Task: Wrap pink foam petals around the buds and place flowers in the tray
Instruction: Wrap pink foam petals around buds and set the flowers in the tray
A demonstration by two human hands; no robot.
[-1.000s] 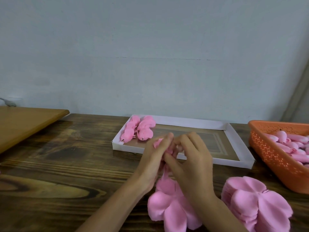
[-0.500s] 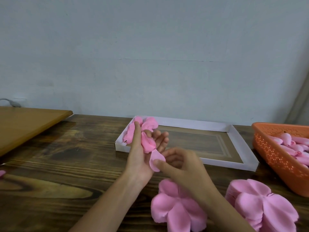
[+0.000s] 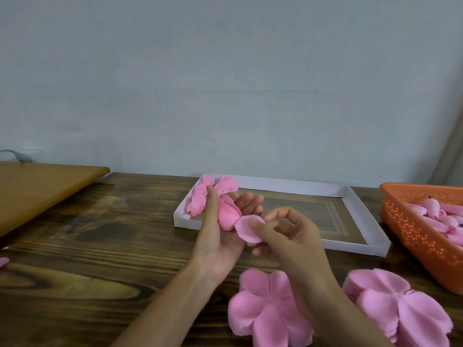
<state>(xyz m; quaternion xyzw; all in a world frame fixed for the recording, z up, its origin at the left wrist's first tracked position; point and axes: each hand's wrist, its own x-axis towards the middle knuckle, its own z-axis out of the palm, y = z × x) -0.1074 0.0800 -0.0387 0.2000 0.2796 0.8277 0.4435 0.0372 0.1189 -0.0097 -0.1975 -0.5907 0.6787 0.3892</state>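
Note:
My left hand is palm up over the table and holds a pink bud wrapped in petals between thumb and fingers. One loose petal sticks out from it, and my right hand pinches that petal at its edge. Behind the hands lies the white tray with finished pink flowers in its far left corner. Two piles of flat pink foam petal sheets lie near me, one under my right forearm, one further right.
An orange perforated basket with pink buds stands at the right edge. A light wooden board lies at the left. A small pink scrap lies at the far left on the dark wooden table. A grey wall stands behind.
The hands have parted. My left hand turned palm up with the bud, and my right hand drew one petal outward to the right.

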